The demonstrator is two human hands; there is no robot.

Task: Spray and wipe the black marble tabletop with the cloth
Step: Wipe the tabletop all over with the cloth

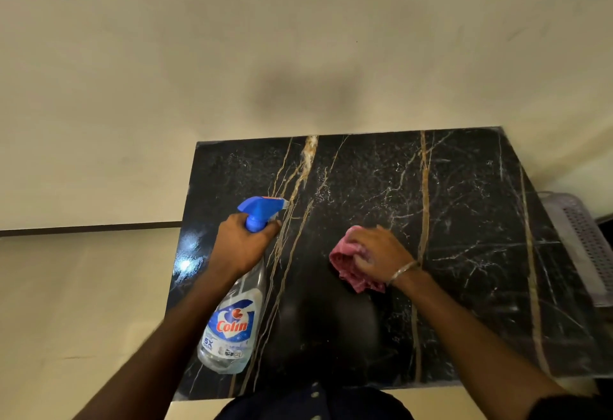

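The left hand grips a clear spray bottle, apparently nearly empty, above the black marble worktop. The right hand presses a bunched pink cloth mid-worktop.

Dim warm indoor light; glare spot on marble tabletop left edge; soft shadow on wall; edges bowed, slightly blurry.

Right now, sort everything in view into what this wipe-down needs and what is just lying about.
For the job:
spray bottle, gripped at the neck by the left hand
cloth, held against the stone by the right hand
tabletop, black marble

Lying about:
basket, pale plastic, beside the table's right edge
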